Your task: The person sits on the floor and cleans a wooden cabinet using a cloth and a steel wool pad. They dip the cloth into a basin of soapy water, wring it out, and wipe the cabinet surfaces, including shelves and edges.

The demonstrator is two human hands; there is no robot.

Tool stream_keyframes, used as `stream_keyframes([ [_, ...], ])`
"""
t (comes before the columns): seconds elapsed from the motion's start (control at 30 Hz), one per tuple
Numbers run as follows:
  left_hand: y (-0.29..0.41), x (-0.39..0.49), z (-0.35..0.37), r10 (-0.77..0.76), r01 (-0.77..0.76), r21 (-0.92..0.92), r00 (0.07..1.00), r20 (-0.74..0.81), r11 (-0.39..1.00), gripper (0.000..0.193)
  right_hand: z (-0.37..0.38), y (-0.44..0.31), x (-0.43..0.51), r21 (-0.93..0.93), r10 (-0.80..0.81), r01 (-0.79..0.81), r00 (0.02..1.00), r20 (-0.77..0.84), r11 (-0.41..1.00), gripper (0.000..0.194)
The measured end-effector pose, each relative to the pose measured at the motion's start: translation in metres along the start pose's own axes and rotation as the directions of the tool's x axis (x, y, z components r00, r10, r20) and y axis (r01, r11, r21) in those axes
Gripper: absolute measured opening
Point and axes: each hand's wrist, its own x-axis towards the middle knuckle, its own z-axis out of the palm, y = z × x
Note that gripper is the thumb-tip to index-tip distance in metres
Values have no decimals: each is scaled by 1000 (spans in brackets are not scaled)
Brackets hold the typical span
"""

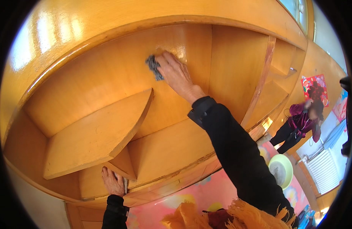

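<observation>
My right hand reaches into a varnished wooden wall cabinet and presses a dark grey cloth against its back panel. Lower left, my left hand lies on the cabinet's bottom board, below a curved-edged shelf and beside a small upright divider. Something greyish shows beside and partly under its fingers; whether the hand grips it cannot be told. Both sleeves are black.
A wooden post parts off small shelves at the right. Below is a pink patterned surface with a pale green basin on it. Farther right stand a person in a purple top and a white radiator. An orange scarf hangs near the camera.
</observation>
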Motion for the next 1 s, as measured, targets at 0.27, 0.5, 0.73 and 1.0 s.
stream_keyframes([
  [0.27,-3,-2,2,26,-26,44,1000,-13,999,48,8,35,-36,66,212,-202,953,-217,977,18],
  [0.5,-6,-3,4,26,-26,11,1000,-9,1000,47,34,-14,-90,326,-14,-93,950,312,941,17],
  [0.73,-4,-3,2,-44,37,88,995,86,995,47,34,-24,-60,287,-12,13,1000,-6,958,18],
  [1.0,2,1,-2,-49,47,27,997,63,999,49,37,-36,-66,281,199,-223,974,112,933,19],
])
